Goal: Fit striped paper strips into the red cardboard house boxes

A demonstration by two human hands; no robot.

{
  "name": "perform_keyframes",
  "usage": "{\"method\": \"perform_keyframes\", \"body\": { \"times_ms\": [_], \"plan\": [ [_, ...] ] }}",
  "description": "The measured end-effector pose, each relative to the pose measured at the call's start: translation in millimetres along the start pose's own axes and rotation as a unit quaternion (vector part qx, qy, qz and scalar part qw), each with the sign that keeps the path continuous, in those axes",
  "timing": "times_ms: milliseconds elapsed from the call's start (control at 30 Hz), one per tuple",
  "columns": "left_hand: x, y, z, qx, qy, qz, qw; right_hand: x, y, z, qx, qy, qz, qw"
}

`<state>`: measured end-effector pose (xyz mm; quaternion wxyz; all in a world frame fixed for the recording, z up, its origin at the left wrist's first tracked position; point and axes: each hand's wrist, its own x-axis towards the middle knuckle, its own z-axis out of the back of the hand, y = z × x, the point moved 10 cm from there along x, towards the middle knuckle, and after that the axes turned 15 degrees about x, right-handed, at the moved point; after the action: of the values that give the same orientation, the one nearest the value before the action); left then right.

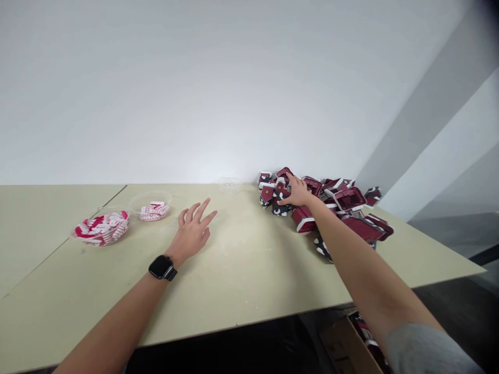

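My left hand (192,234), with a black smartwatch (161,267) on the wrist, is held above the tabletop, palm down. Its fingers are spread and hold nothing. At the left end of a pile of dark red pieces, my right hand (298,192) has its thumb and fingers around a small house-shaped piece (281,188) with white edges and a yellow window. The hand partly covers that piece. Close beside it lie another small red house (267,193) and a black-and-white spotted part (279,210).
Two clear bowls stand at the left: a fuller bowl (102,227) and another bowl (154,209), both with red-and-white striped pieces. A clear lid or dish (229,184) lies near the wall. Hollow red pieces (351,199) are heaped at right. Below the table's front edge is a cardboard box (346,345).
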<state>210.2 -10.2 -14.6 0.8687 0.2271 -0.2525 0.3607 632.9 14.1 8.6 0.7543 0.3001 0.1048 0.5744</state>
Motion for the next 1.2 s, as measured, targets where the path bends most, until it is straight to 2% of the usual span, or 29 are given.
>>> {"method": "perform_keyframes", "body": {
  "times_ms": [100, 233, 500, 633, 700, 767, 833, 867, 900, 967, 1033, 1067, 1133, 1200],
  "plan": [
    [0, 1, 0.4, -0.011, -0.001, 0.005, 1.0, 4, -5, -4, -0.005, 0.002, 0.021, 1.0],
    [2, 1, 1.4, -0.008, 0.002, 0.01, 1.0, 3, -7, -5, -0.024, 0.001, 0.008, 1.0],
    [3, 2, 2.3, -0.01, 0.01, 0.013, 1.0, -11, 12, -2, -0.08, 0.0, 0.036, 0.996],
    [3, 3, 2.6, -0.012, 0.014, 0.014, 1.0, -29, 40, 27, -0.05, -0.088, 0.08, 0.992],
    [3, 4, 1.5, -0.022, 0.016, 0.018, 0.999, -46, 66, 40, 0.022, -0.141, 0.117, 0.983],
    [2, 5, -1.2, -0.041, 0.02, 0.023, 0.999, -66, 93, 39, 0.144, -0.162, 0.144, 0.965],
    [1, 4, -4.1, -0.071, 0.025, 0.029, 0.997, -81, 115, 13, 0.327, -0.124, 0.117, 0.929],
    [1, 3, -5.2, -0.088, 0.027, 0.031, 0.995, -87, 124, -12, 0.431, -0.074, 0.078, 0.896],
    [0, 2, -6.0, -0.105, 0.029, 0.033, 0.994, -93, 134, -41, 0.524, -0.026, 0.03, 0.851],
    [-1, 1, -5.8, -0.134, 0.027, 0.038, 0.99, -108, 156, -99, 0.665, 0.067, -0.051, 0.742],
    [-2, 1, -4.2, -0.153, 0.02, 0.046, 0.987, -121, 178, -145, 0.744, 0.144, -0.111, 0.644],
    [-3, 2, -3.6, -0.159, 0.016, 0.052, 0.986, -127, 186, -163, 0.763, 0.175, -0.134, 0.607],
    [-3, 5, -3.6, -0.164, 0.01, 0.064, 0.984, -137, 197, -186, 0.781, 0.222, -0.165, 0.56],
    [-3, 8, -5.9, -0.166, 0.011, 0.072, 0.983, -144, 201, -196, 0.788, 0.247, -0.178, 0.535]
  ]
}}
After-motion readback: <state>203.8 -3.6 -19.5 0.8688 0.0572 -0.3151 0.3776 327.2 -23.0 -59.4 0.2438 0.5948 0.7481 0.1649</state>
